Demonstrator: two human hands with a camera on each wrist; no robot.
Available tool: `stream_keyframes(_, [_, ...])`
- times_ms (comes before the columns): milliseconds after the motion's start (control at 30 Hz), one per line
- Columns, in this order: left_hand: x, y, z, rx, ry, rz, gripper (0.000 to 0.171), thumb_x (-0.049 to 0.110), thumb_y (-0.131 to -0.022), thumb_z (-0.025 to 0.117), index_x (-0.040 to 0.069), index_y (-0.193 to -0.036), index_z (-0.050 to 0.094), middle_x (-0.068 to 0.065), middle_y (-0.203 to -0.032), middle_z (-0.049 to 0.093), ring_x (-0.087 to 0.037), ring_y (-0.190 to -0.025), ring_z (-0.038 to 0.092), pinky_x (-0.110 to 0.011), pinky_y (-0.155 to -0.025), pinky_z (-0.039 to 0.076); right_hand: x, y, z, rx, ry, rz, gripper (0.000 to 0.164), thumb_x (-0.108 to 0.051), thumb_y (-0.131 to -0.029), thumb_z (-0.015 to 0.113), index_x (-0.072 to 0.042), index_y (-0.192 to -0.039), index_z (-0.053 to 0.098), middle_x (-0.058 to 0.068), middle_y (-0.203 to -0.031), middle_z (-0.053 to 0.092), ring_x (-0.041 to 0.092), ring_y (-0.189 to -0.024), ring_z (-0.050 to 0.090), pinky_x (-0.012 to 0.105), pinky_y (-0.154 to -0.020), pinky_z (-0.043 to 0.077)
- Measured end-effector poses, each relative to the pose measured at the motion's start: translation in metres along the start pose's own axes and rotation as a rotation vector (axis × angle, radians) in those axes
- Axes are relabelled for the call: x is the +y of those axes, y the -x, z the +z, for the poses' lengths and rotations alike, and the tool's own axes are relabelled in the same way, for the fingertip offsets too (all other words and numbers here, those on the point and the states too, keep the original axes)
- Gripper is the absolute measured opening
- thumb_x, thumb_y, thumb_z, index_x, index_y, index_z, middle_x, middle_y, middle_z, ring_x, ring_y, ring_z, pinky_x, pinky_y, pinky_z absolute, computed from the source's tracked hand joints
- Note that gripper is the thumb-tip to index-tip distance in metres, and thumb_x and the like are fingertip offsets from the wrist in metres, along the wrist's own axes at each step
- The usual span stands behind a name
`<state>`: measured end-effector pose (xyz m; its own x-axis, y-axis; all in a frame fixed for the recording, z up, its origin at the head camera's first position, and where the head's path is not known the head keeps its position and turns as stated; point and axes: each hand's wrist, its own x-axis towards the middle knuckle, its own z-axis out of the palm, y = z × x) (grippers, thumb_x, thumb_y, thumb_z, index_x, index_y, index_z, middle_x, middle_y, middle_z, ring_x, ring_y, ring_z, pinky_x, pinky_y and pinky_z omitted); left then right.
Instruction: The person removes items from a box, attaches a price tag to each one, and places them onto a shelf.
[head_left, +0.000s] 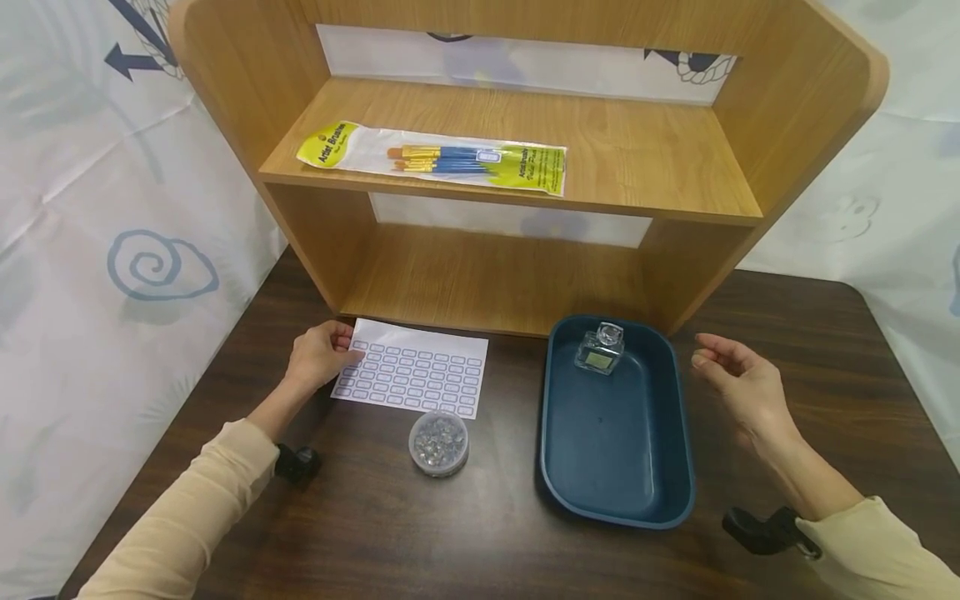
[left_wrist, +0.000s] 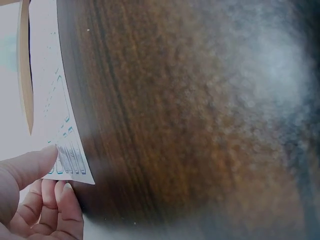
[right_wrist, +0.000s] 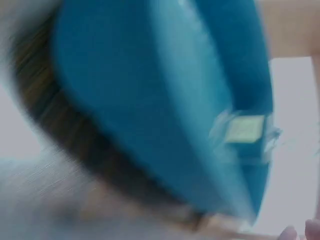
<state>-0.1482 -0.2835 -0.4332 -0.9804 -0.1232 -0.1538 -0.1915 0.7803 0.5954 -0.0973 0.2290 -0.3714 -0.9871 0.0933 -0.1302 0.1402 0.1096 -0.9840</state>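
Observation:
At the left edge of a white sheet of blue-framed labels point(head_left: 420, 367), my left hand point(head_left: 321, 357) pinches the paper. The left wrist view shows the thumb on top of the label sheet point(left_wrist: 65, 135) and the curled fingers beneath its edge. My right hand point(head_left: 742, 387) hovers to the right of a dark blue tray point(head_left: 615, 442), fingers loosely bent and holding nothing. In the tray's far left part stands a small square glass bottle point(head_left: 600, 350) with a clear stopper and a pale label. The right wrist view is blurred, with only fingertips point(right_wrist: 311, 231) showing at its corner.
A round clear tub point(head_left: 438, 444) of small shiny pieces sits just in front of the label sheet. Behind stands a wooden two-level shelf point(head_left: 517, 275). A packet of artist brushes point(head_left: 442, 158), bearing one small label, lies on its upper board.

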Motion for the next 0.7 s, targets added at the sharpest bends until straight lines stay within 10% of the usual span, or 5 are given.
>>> stream_keyframes(267, [-0.003, -0.001, 0.0, 0.006, 0.015, -0.008, 0.034, 0.011, -0.083, 0.069, -0.004, -0.111, 0.055, -0.018, -0.096, 0.058, -0.027, -0.085, 0.053, -0.031, -0.073, 0.045, -0.047, 0.007, 0.071, -0.105, -0.082, -0.095, 0.027, -0.005, -0.09, 0.061, -0.005, -0.116, 0.058, -0.003, -0.093, 0.06, 0.007, -0.085, 0.06, 0.014, -0.08, 0.051])
stream_keyframes(433, [-0.006, 0.0, 0.001, 0.014, 0.014, -0.006, 0.034, 0.011, -0.083, 0.07, -0.003, -0.11, 0.056, -0.018, -0.095, 0.058, -0.027, -0.083, 0.053, -0.031, -0.071, 0.044, -0.059, 0.001, 0.137, -0.289, -0.019, 0.06, 0.038, -0.001, -0.093, 0.055, 0.006, -0.129, 0.048, 0.004, -0.1, 0.055, 0.01, -0.092, 0.059, 0.023, -0.088, 0.05])
stream_keyframes(700, [-0.004, 0.001, 0.004, 0.053, 0.022, 0.019, 0.031, 0.01, -0.082, 0.071, -0.003, -0.107, 0.057, -0.018, -0.093, 0.059, -0.027, -0.082, 0.054, -0.031, -0.071, 0.045, -0.032, -0.023, 0.208, -0.354, 0.061, 0.249, 0.045, 0.005, -0.091, 0.052, 0.012, -0.133, 0.041, 0.023, -0.125, 0.05, 0.028, -0.114, 0.053, 0.038, -0.101, 0.043])
